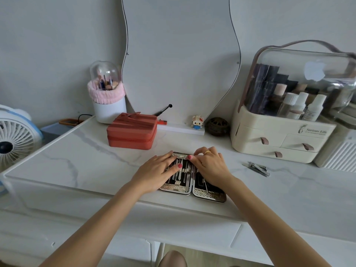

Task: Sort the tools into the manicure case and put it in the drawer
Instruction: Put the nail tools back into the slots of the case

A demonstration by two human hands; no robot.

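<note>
Spanning marble vanity top [81, 162] (mirror [179, 54] behind) — open manicure case [210, 195].

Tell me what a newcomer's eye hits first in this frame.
Both hands, left hand and right hand, resting on the open manicure case at the marble desk's near edge. Then the red zip box behind the case, and loose nail clippers lying to the right of it.

Left grip [157, 171] flat, straight; right grip [209, 164] seemingly curled.
</note>
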